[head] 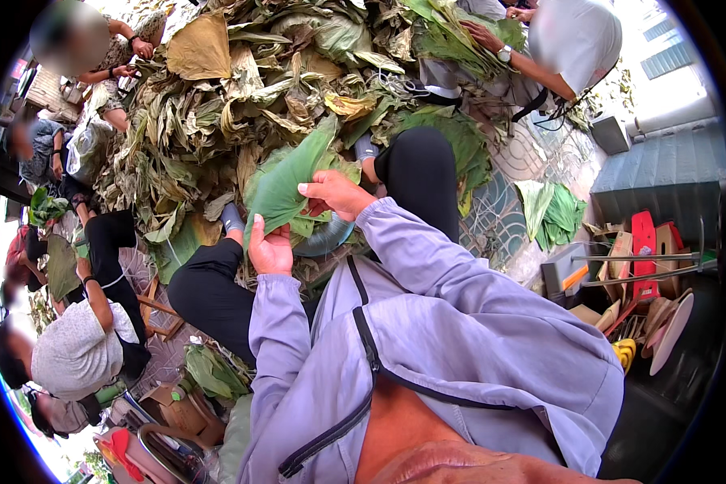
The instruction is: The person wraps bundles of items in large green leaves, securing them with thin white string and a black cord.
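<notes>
A large green leaf (293, 175) is held up in front of my lap by both hands. My left hand (270, 248) grips its lower left edge, with the thumb on top. On the other side, my right hand (339, 195) pinches the leaf's right edge between thumb and fingers. Behind it, more green leaves (339, 162) lie between my feet, partly hidden. A pale, rounded, clear object (323, 237) shows just below my right hand; its kind is hard to tell. Beyond my feet rises a big heap of dried, wilted leaves (218, 121).
At the upper right a person in white (572, 48) handles a stack of green leaves (454, 42). Other people sit along the left, one in a patterned shirt (75, 351). A folded leaf bundle (553, 209) lies on the paving to the right, near boxes (665, 248).
</notes>
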`<state>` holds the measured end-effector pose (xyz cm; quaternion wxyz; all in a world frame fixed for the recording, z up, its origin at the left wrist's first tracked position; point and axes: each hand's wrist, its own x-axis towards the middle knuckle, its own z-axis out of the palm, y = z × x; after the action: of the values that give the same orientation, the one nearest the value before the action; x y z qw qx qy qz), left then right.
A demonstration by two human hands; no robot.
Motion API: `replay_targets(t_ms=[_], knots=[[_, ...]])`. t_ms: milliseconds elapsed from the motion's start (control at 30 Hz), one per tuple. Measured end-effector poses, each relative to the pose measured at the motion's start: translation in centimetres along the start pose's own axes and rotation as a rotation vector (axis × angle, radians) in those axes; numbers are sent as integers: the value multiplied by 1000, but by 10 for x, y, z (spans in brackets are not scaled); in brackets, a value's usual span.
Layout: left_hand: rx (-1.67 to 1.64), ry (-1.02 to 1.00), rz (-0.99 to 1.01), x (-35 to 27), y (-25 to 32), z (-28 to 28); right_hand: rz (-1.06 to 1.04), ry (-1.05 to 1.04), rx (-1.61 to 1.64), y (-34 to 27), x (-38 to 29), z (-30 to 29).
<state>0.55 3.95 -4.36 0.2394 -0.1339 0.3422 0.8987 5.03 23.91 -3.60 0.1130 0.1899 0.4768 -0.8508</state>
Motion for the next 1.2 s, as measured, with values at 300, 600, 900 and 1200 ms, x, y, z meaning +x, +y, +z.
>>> replay_targets(t_ms=[300,600,900,1200], knots=[[-47,114,200,19,27,-33,-64,191,62,-5,6,-5],[-15,246,267,20,38,-60,-45,256,106,-6,12,-11],[116,246,309,23,107,-47,-58,250,252,-15,24,-8],[328,48,324,25,174,-24,-75,184,347,-26,72,20]])
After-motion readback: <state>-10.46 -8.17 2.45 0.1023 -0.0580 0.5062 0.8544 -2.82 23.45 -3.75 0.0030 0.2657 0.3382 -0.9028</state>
